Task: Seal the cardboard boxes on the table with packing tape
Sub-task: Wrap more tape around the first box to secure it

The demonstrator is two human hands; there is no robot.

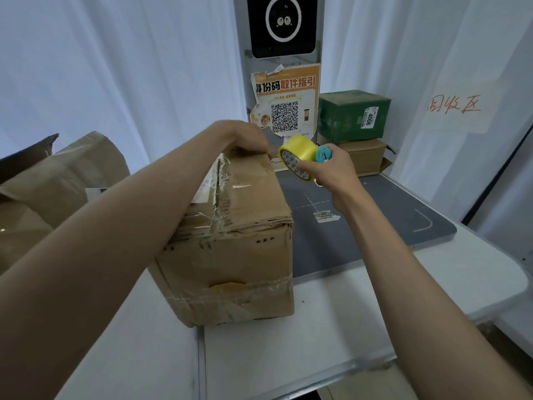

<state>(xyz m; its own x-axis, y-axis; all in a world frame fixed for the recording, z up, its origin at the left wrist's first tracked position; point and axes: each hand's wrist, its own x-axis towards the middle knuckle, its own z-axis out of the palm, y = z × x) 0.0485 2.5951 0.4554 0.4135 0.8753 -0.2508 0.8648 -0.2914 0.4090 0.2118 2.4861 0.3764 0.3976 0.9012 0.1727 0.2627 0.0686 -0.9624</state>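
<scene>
White curtains close off the room behind the hands, with a grey post between them carrying a dark screen (282, 26) and a torn orange QR-code poster (285, 102); a paper sign with red handwriting (455, 106) hangs on the curtain beyond the right hand. Under both forearms runs a white counter (317, 342), and a dark grey mat (375, 215) with white guide lines lies on it below the right hand. Past the right hand a green carton (354, 115) sits stacked on a small brown carton (366, 157). The worn cardboard box (239, 241) being sealed stands under the left forearm, its top seam showing crinkled, torn old tape. The left hand (245, 140) presses down on the box's far top edge, fingers curled over it. The right hand (326, 168) grips a yellow roll of packing tape (298, 157) on a blue-capped core, held just beside the left hand at that far edge. By my reading the strip is only being started there, so the run along the top seam is still to do. Another crumpled brown box (57, 180) lies beyond the left forearm, apparently unsealed.
</scene>
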